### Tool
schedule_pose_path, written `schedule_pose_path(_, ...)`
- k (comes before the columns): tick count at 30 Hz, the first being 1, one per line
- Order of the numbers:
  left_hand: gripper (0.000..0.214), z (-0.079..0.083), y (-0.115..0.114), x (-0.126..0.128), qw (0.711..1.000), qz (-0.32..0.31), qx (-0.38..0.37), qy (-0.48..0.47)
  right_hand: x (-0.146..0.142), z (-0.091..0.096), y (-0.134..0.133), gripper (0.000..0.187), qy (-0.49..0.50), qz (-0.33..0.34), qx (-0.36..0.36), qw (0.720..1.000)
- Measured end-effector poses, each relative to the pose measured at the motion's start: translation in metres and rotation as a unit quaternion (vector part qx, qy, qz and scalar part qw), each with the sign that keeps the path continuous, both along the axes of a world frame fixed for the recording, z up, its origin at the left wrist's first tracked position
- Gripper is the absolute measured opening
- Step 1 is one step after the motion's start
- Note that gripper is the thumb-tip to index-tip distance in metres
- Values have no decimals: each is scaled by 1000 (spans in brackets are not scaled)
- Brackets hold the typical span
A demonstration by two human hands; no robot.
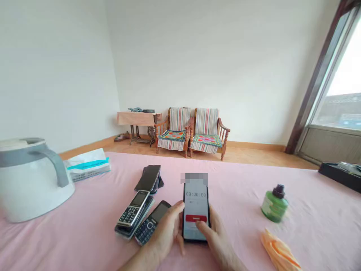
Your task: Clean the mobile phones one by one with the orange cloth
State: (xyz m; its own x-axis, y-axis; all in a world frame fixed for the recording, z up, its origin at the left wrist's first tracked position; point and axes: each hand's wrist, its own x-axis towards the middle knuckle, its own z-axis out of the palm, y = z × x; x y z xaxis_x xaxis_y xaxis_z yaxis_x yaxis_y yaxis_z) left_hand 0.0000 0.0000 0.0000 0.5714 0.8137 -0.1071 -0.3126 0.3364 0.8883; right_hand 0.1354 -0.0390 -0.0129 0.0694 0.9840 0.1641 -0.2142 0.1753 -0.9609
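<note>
A smartphone (194,207) is held upright between both hands, its lit screen showing a row of zeros like a timer and a red button. My left hand (169,226) grips its left edge. My right hand (216,229) wraps the right edge, with the thumb on the screen just below the red button. Left of my hands lies a dark keypad phone (149,227), partly covered by the left hand. Beside it, a silver-edged keypad phone (134,209) rests on top of other phones. Behind these is a small stack of dark smartphones (148,178).
A pink cloth (93,226) covers the table. At left stand a white and grey jug (31,184) and a tissue pack (88,165). To the right are a green bottle (275,205), an orange cloth (279,250) and a black tray (338,175). Two chairs (207,124) stand beyond.
</note>
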Motion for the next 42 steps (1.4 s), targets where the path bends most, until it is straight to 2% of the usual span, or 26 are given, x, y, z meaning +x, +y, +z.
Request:
schedule_pose_path(11,46,0,-3,0,1000,23,-10,4,-2,5,-1,37,-12,-15,-13,1000)
schedule_pose_path(17,45,1,-3,-1,1000,20,-18,-5,-1,-1,-1,35,-6,-15,-14,1000)
schedule_pose_path(25,47,-7,-1,-1,999,28,-34,-5,3,-21,7,52,139,0,-61,988)
schedule_pose_path(29,50,-9,0,-3,999,26,-35,-9,2,-24,10,52,173,-5,-73,982)
schedule_pose_path(34,53,-10,-2,-2,999,21,-17,-20,1,-15,6,57,147,-4,-50,988)
schedule_pose_path(37,52,-10,-3,-1,1000,13,2,-16,0,-9,3,57,102,-41,-38,993)
schedule_pose_path(39,50,-9,-2,-2,1000,7,21,2,0,-5,1,54,68,-75,-26,995)
schedule_pose_path(42,48,-5,-2,-4,996,23,68,59,-1,3,-2,54,43,-84,-8,996)
